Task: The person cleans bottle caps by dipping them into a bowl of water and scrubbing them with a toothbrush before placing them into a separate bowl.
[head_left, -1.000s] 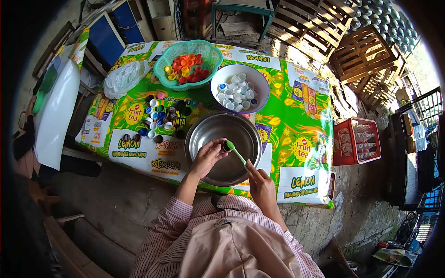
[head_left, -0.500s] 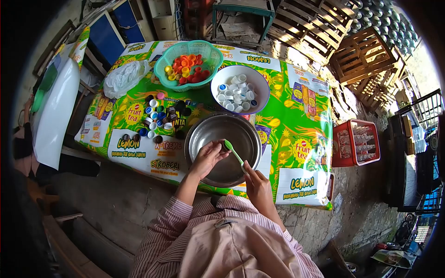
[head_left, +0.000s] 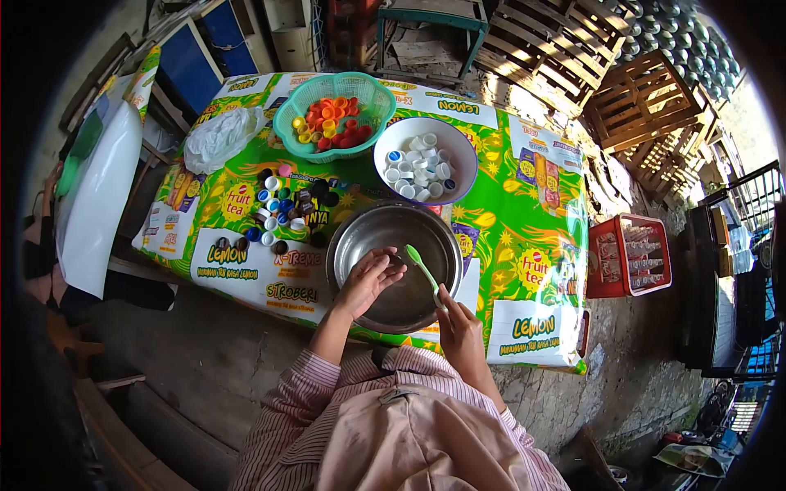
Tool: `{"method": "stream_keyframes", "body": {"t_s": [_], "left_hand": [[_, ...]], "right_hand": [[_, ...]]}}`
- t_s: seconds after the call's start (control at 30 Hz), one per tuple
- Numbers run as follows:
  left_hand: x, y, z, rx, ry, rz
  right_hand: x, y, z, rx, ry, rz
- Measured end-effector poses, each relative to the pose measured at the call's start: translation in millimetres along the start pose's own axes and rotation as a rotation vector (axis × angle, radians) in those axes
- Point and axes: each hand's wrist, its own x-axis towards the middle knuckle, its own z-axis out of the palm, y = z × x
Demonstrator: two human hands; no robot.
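Note:
Over the steel basin (head_left: 343, 237), my left hand (head_left: 370, 282) pinches a small dark bottle cap (head_left: 397, 260) at its fingertips, partly hidden by them. My right hand (head_left: 460, 327) grips the handle of a light green toothbrush (head_left: 424, 268) near the basin's right rim. The brush head points up and left, just right of the cap and apart from it. To the left on the table lie several loose bottle caps (head_left: 284, 206), black, blue, white and pink. Behind the basin stands a white bowl (head_left: 467, 155) with white and blue caps.
A green plastic basket (head_left: 378, 96) holds red, orange and yellow caps at the back. A crumpled white plastic bag (head_left: 221, 139) lies left of it. The table (head_left: 524, 237) has a printed cover. A red crate (head_left: 606, 282) stands on the floor at right, with wooden pallets (head_left: 639, 102) beyond.
The toothbrush head has moved away from the cap, to the right and slightly up. My left fingers have spread a little, and my right hand has shifted slightly right.

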Motion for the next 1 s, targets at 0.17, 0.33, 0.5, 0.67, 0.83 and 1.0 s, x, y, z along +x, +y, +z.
{"method": "stream_keyframes", "body": {"t_s": [0.17,0.33,0.5,0.67,0.83,1.0], "left_hand": [[-1.0,1.1,2.1,-0.127,-0.004,-0.074],[-1.9,1.5,4.2,-0.139,0.027,-0.076],[-3.3,3.6,11.5,-0.113,0.008,-0.103],[-1.6,4.6,11.0,-0.053,0.064,-0.101],[-3.5,1.9,11.8,-0.156,0.084,-0.173],[2.2,-4.8,8.9,-0.242,0.119,-0.163]], "right_hand": [[1.9,-1.5,4.2,0.053,-0.029,-0.023],[3.9,-4.2,-1.5,0.065,0.002,-0.023],[4.0,2.1,3.0,0.081,-0.03,-0.017],[3.0,-4.4,-2.5,0.045,-0.072,-0.047],[4.9,2.5,1.3,0.035,-0.02,-0.022],[2.0,3.5,6.1,0.014,-0.005,-0.118]]}}
